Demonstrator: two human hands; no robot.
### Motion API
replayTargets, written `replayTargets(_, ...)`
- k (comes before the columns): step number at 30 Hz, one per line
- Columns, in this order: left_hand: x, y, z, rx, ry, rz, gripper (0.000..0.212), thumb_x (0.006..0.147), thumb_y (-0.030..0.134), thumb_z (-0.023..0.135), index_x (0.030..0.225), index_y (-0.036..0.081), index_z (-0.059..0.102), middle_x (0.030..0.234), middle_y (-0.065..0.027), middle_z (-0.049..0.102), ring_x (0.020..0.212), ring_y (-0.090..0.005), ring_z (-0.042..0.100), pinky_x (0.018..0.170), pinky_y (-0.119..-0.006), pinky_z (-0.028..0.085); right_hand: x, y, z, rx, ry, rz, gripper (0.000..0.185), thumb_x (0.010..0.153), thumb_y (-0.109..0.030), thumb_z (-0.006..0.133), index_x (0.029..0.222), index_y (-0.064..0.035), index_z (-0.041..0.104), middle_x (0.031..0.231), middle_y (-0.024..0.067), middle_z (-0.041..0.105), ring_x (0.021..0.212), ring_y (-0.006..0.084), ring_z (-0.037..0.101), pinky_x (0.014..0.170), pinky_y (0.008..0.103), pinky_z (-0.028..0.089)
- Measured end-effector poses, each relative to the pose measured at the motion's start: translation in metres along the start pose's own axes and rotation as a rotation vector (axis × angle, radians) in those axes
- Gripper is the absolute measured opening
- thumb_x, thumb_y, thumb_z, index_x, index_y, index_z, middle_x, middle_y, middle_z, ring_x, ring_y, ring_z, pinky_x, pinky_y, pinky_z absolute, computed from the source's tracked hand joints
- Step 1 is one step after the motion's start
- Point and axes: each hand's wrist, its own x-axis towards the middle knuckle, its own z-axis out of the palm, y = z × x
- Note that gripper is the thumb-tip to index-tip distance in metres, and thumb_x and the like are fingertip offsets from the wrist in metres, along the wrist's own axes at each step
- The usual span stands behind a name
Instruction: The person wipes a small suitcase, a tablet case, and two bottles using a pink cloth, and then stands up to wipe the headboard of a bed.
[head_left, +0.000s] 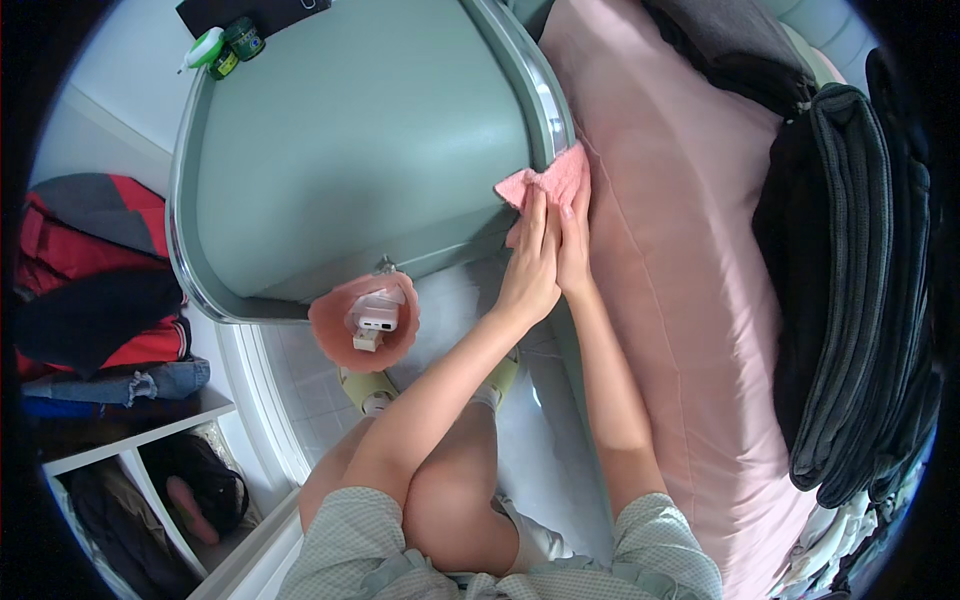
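Both of my hands are at a pink cloth (559, 176), which is folded over the shiny chrome-coloured rim (553, 120) of a grey-green tabletop (360, 127). My left hand (531, 262) presses its fingers on the cloth's near part, from the tabletop side. Close against it, my right hand (575, 247) grips the cloth from the bed side. Some of the right hand's fingers are hidden behind the cloth. One cloth corner points left over the tabletop.
Pink bedding (645, 247) borders the rim on the right, with folded dark clothes (847, 285) on it. A pink container (330, 322) holding white chargers hangs at the table's near edge. Small green bottles (244, 39) stand at the far left corner. Open shelves (139, 439) hold clothes at left.
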Motion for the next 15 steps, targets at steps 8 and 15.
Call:
replayTargets(8,-0.035,-0.028,0.025,0.079,-0.109,-0.095,0.074,0.081,0.002,0.047,0.142,-0.01,0.008,0.147,-0.0333,0.002,0.137,-0.0465,0.006,0.112,-0.049,0.015,-0.036,0.032,-0.003,0.141,-0.01,0.201,0.059,0.097,-0.033,0.031,0.142,0.0017,0.017,0.132,0.0186,0.042,0.123,0.0259,0.041,0.103,0.0342,0.032)
replayTargets(15,-0.032,-0.02,0.017,-0.106,0.075,-0.123,0.073,0.082,0.001,0.048,0.144,-0.005,0.01,0.148,-0.0285,0.013,0.138,-0.0415,0.015,0.112,-0.045,0.019,-0.025,0.011,0.003,0.049,0.136,0.148,0.046,0.099,-0.025,0.034,0.135,0.0039,0.035,0.13,0.0163,0.046,0.119,0.022,0.045,0.1,0.0322,0.035)
